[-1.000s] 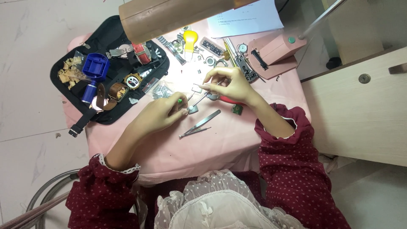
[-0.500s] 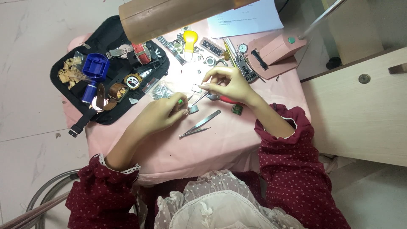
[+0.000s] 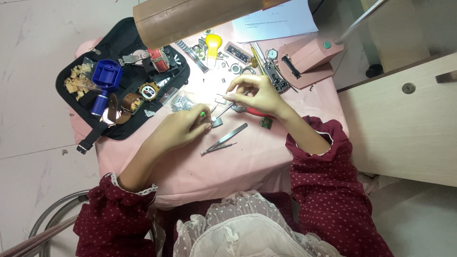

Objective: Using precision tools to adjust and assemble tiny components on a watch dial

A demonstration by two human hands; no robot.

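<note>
Centre of frame: the left hand [image 3: 183,127] is curled nearly closed, its fingertips pinching a slim tool with a green tip [image 3: 203,114]; what the tip meets is too small to tell. Just right of it, the right hand [image 3: 254,95] is half closed, thumb and forefinger pinching a small pale square part [image 3: 220,99] under the lamp's glare. A red-handled metal tool [image 3: 252,111] lies beneath this hand's palm; whether the hand grips it cannot be told. Below the hands, steel tweezers [image 3: 223,139] lie on the pink tablecloth [image 3: 228,166], with a small green square piece [image 3: 266,123] just to their right.

Upper left: a black fabric tool mat [image 3: 124,43] carries a blue plastic press block [image 3: 106,75], tan scraps [image 3: 76,81] and brown watch parts [image 3: 129,101].

Top centre: a brown cylindrical lamp shade [image 3: 190,19], with a yellow-handled tool [image 3: 213,45] below it.

Upper right: a pink lamp base [image 3: 307,59] and a white paper sheet [image 3: 278,19].
</note>
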